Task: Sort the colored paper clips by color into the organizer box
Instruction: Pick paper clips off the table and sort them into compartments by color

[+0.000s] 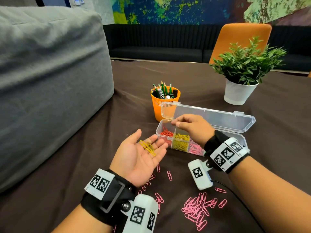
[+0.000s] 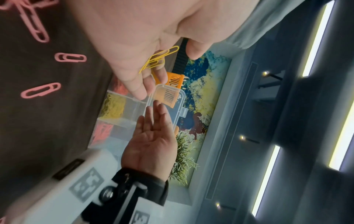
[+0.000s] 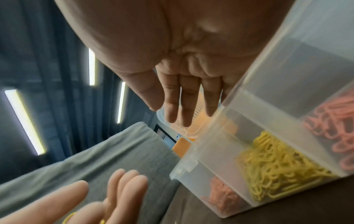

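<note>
Pink paper clips [image 1: 197, 210] are lying scattered on the brown tablecloth [image 1: 277, 125] nearest the viewer. Yellow paper clips [image 1: 148, 147] are being cradled on the relaxed, straightened fingers of the upturned left hand [image 1: 141, 157]. Above the organizer box [image 1: 170, 143], the right hand [image 1: 193, 127] is being held with fingers extended together, nothing gripped. Red, yellow and pink clips are being kept in separate compartments.

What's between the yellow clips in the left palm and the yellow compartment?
Only the right hand, hovering over the open organizer box above the yellow compartment. The lid is open. The yellow paper clips lie loose on the open left hand.
</note>
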